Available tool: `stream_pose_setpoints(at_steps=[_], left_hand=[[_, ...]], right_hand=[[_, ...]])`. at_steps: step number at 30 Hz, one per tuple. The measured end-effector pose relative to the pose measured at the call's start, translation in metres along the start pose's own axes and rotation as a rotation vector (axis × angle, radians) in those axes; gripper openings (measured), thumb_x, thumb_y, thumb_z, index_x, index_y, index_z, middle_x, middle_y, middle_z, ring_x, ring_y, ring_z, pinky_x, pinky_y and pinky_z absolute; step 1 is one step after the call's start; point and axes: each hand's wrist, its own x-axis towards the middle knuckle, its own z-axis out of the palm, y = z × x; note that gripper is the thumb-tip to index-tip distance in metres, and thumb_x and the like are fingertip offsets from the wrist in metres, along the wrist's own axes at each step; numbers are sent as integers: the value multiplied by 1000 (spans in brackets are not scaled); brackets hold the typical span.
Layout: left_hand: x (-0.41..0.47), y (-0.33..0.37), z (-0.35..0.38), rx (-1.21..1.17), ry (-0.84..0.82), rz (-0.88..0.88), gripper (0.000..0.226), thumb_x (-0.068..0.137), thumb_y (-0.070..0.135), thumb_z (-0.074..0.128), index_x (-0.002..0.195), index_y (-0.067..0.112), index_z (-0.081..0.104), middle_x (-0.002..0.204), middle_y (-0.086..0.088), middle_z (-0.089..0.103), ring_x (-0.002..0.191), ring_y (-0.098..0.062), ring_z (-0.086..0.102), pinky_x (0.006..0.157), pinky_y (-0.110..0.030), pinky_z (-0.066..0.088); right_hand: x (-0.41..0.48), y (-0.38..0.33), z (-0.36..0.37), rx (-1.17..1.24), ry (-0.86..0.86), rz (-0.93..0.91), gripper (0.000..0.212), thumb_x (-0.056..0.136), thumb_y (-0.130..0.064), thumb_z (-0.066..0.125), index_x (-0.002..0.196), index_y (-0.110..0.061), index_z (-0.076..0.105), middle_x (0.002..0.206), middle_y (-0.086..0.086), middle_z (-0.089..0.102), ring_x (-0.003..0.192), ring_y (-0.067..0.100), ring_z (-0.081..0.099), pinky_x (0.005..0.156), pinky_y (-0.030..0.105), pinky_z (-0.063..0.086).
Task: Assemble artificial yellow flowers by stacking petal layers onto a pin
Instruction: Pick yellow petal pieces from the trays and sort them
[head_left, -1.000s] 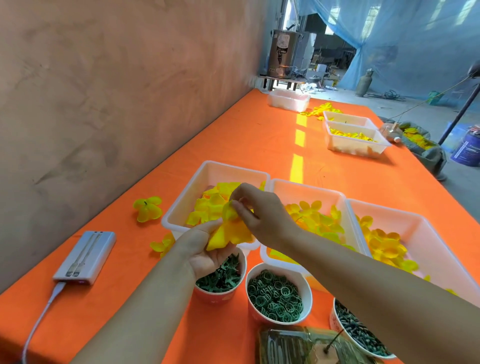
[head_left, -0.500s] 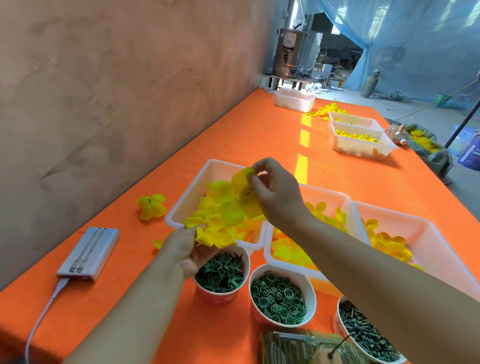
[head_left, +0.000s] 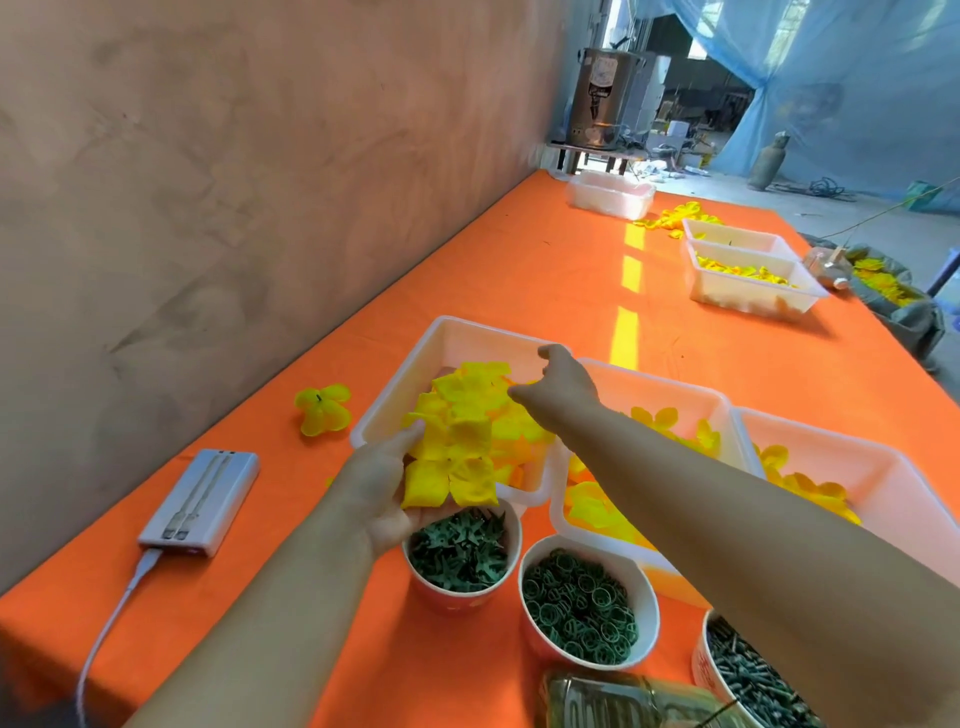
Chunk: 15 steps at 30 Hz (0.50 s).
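Note:
My left hand (head_left: 382, 491) grips a fanned stack of yellow petal layers (head_left: 451, 470) just above the near rim of the left white tray (head_left: 449, 338), thumb pressed on their left edge. More yellow petals (head_left: 480, 387) lie in that tray. My right hand (head_left: 563, 384) hovers over the tray's right side with thumb and forefinger apart and nothing between them. One assembled yellow flower (head_left: 322, 410) lies on the orange table (head_left: 519, 270) left of the tray. No pin can be made out in either hand.
Two more white trays of petals, a middle tray (head_left: 675, 387) and a right tray (head_left: 893, 462), stand to the right. In front are cups of green star pieces (head_left: 460, 558), green rings (head_left: 579, 608) and dark pins (head_left: 753, 680). A power bank (head_left: 202, 499) lies left; a bottle (head_left: 623, 701) is at the near edge.
My right hand has let go of the petal it pinched and reached further over the left tray. My left hand has lifted its petal stack slightly toward the tray rim.

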Motion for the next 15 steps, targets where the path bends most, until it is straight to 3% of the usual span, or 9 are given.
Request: stream_pose_setpoints(at_steps=[2,4,6,8,10,15], left_hand=[[1,-3,1,97,-66,54,30,102,24,53,124,6,61,114,-20,69,99,-36,68,85,-51,56],[3,-7,6,209,-105,135,21,100,22,55,108,6,67,93,-15,70,75,-28,66,64,-34,53],[3,-13,10,291,-148,224,17,98,16,59,90,5,69,78,-10,65,66,-24,57,58,-30,44],[2,-17,16,387,-154,303,27,96,7,60,71,12,69,63,-1,60,59,-19,51,57,-30,37],[-1,-19,22,406,-173,332,34,94,4,63,63,16,72,62,0,65,55,-15,58,55,-27,43],[-3,-18,25,361,-208,369,14,86,16,72,74,15,80,81,-17,75,67,-26,70,61,-35,56]], right_hand=[[-7,-5,-6,112,-49,-135,39,92,-24,68,129,-12,62,120,11,68,105,26,66,84,32,54],[-23,-13,-13,212,-267,-203,26,92,-30,69,106,-9,74,102,13,75,95,18,69,69,23,51],[-37,-19,-20,149,-425,-245,27,86,-36,75,94,-11,77,89,13,75,77,11,65,61,24,44],[-43,-20,-25,82,-436,-261,26,78,-32,84,84,-9,74,75,12,67,69,11,55,61,28,40],[-43,-20,-30,120,-425,-196,23,74,-23,87,78,-11,68,73,6,63,68,13,54,60,28,41],[-42,-16,-38,200,-469,-176,16,80,-14,82,75,-10,68,76,9,70,65,14,60,59,25,46]])
